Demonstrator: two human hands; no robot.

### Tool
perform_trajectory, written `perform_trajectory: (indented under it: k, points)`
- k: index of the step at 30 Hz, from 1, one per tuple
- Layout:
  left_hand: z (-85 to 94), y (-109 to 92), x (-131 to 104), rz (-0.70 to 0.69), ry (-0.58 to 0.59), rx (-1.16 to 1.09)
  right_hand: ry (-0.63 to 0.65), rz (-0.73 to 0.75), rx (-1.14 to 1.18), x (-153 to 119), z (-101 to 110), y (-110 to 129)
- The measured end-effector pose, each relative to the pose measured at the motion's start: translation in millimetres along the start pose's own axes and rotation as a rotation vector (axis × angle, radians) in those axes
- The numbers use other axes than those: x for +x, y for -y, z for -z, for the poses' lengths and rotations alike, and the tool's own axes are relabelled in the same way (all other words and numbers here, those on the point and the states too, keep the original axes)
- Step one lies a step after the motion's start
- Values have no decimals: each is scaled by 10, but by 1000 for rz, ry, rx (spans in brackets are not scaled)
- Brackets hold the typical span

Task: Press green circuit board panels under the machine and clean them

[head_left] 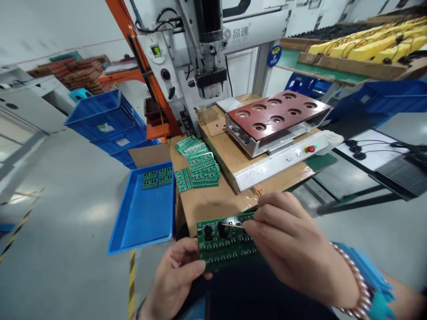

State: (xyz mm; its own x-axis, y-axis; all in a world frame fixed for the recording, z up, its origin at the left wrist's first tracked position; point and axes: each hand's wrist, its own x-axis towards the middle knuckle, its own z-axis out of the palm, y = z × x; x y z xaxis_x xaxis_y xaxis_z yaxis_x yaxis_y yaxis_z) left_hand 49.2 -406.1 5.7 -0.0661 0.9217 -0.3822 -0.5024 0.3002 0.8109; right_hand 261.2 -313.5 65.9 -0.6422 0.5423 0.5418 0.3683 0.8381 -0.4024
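My left hand (176,275) grips the left end of a green circuit board (227,249), thumb on top and fingers beneath. The board carries black round components (208,231) and rows of small silvery parts. Between the thumb and fingers of my right hand (293,244) is a thin pale wooden stick (233,226). Its tip touches or lies very near a black component on the board. My right hand covers the board's right end. Beyond it, several green circuit boards (202,162) lie overlapping on the brown worktop (207,200).
A blue tray (147,213) at left holds several boards. Blue crates (103,120) are stacked behind it. Ahead stands a machine with a spindle head (211,82), a red-brown fixture plate (276,115) with round holes, and a button panel (267,166). Black cables (360,151) lie on the right.
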Motion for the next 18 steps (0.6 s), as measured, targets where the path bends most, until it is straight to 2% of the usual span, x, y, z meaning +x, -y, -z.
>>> perform_trajectory:
  k: [11,18]
  points:
    - [-16,-34,28,4,12,-2,54,8,7,-6,-4,36]
    - [-13,-42,26,-1,16,15,16,9,-8,-13,24,-2]
